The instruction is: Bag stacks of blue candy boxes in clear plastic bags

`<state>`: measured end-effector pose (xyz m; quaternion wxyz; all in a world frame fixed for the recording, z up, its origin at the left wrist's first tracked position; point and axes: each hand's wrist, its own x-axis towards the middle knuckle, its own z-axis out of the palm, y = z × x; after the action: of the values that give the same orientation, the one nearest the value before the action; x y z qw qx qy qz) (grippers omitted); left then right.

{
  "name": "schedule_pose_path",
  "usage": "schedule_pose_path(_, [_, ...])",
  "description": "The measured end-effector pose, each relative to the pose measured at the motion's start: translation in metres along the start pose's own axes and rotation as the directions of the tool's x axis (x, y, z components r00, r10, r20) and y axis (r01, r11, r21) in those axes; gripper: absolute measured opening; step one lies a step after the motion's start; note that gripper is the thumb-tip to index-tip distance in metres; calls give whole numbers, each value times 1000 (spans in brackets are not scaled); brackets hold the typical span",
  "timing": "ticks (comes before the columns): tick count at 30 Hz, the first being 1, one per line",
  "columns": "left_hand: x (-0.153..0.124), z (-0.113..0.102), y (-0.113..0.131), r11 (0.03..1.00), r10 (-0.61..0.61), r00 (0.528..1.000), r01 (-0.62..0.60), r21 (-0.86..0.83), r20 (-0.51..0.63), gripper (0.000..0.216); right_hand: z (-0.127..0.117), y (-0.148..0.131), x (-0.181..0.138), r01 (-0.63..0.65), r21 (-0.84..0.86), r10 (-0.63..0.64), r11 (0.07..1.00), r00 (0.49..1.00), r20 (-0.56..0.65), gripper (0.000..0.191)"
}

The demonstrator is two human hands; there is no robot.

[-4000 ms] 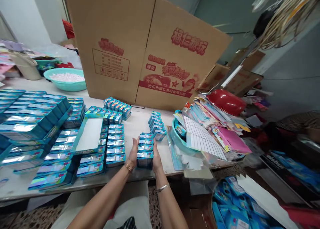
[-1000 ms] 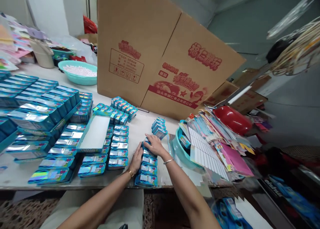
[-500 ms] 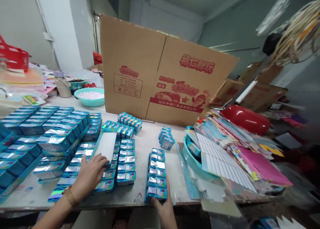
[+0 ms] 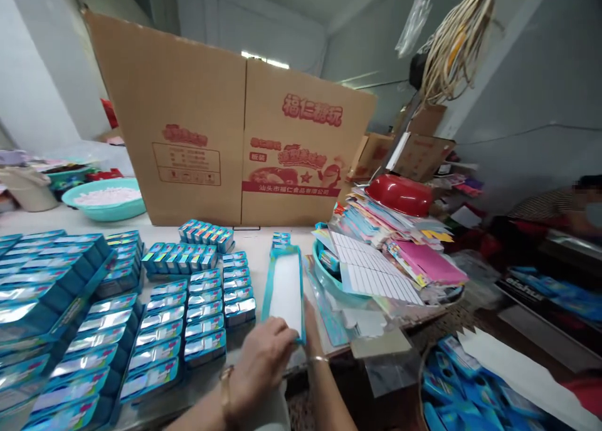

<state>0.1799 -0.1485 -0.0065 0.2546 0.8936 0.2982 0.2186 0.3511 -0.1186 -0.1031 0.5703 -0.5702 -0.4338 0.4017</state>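
Note:
A shallow blue-rimmed cardboard tray [image 4: 286, 283] with a bare white inside lies tilted before me, right of the middle. My left hand [image 4: 270, 349] is closed on its near end. Along the tray's right side, my right hand [image 4: 311, 324] is closed against the edge, its fingertips partly hidden. Whatever lies under the tray cannot be seen, apart from a few small blue boxes [image 4: 281, 238] just beyond its far end. Left of my hands stand rows of small shiny blue boxes [image 4: 204, 312], with a shorter row [image 4: 239, 287] nearest the tray.
A big cardboard carton [image 4: 202, 105] stands behind the rows. To its left sits a turquoise basin [image 4: 106, 208] of pale pieces. Another turquoise basin [image 4: 329, 280] holds card sheets on the right, beside a paper pile and a red basin [image 4: 399, 194]. A person sits far right.
My left hand has carried the tray rightward from above the box rows to where my right hand held a row of boxes. That row is now hidden. The view has turned right.

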Motion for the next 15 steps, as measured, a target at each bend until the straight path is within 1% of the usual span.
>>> schedule_pose_path(1, [4,22,-4,999,-32,998,33,-6,50,30,-18,-5,-8,22,49,-17,999,994,-104,65])
schedule_pose_path(2, [6,43,-11,997,-74,993,75,0,90,29,-33,-11,-17,69,101,-46,993,976,-211,63])
schedule_pose_path(3, [8,62,-19,993,-121,984,119,20,134,28,-44,-18,-25,131,132,-86,983,949,-303,60])
schedule_pose_path(4, [9,78,-28,985,-170,968,164,51,186,27,-51,-25,-33,189,125,-133,974,924,-359,55])
schedule_pose_path(5, [10,90,-36,976,-214,947,201,79,240,24,-55,-31,-39,229,80,-186,970,914,-362,50])
schedule_pose_path(6, [11,97,-42,971,-239,929,223,86,284,22,-55,-35,-42,252,2,-238,968,918,-316,47])
schedule_pose_path(7, [13,100,-47,970,-241,922,236,55,304,23,-53,-36,-41,258,-82,-270,963,931,-244,46])
schedule_pose_path(8, [17,97,-49,972,-220,933,236,-21,286,32,-49,-34,-36,251,-154,-276,956,946,-171,49])
schedule_pose_path(9, [25,90,-50,966,-186,958,219,-134,219,43,-46,-28,-27,234,-203,-260,951,960,-108,55])
schedule_pose_path(10, [36,78,-51,944,-166,981,189,-270,106,53,-42,-19,-12,211,-225,-232,951,971,-67,62])
schedule_pose_path(11, [51,64,-53,900,-176,984,147,-411,-32,60,-40,-7,7,183,-225,-199,957,979,-48,68])
schedule_pose_path(12, [70,49,-57,834,-232,960,112,-540,-158,59,-39,6,29,152,-215,-166,965,985,-46,72])
schedule_pose_path(13, [92,34,-63,741,-342,907,98,-664,-247,60,-38,19,54,125,-202,-139,971,989,-55,76])
schedule_pose_path(14, [117,20,-73,618,-463,847,96,-780,-262,60,-39,32,79,110,-189,-126,976,989,-78,80])
schedule_pose_path(15, [142,9,-86,472,-590,779,123,-873,-209,61,-39,44,105,94,-166,-114,982,987,-112,83])
